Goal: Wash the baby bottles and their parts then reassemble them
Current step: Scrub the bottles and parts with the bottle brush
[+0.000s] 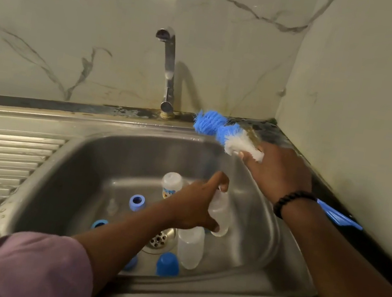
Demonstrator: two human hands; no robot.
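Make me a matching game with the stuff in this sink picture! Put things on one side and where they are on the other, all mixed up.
Things:
1. bottle brush
2. printed bottle
3. blue cap
4. tap

Places:
A. lying in the sink, behind the left hand
B. on the ledge by the marble wall
C. held by the right hand, above the sink
D. on the sink floor, near the front, beside a clear bottle

Pairs: 1-C, 2-A, 3-D, 4-B
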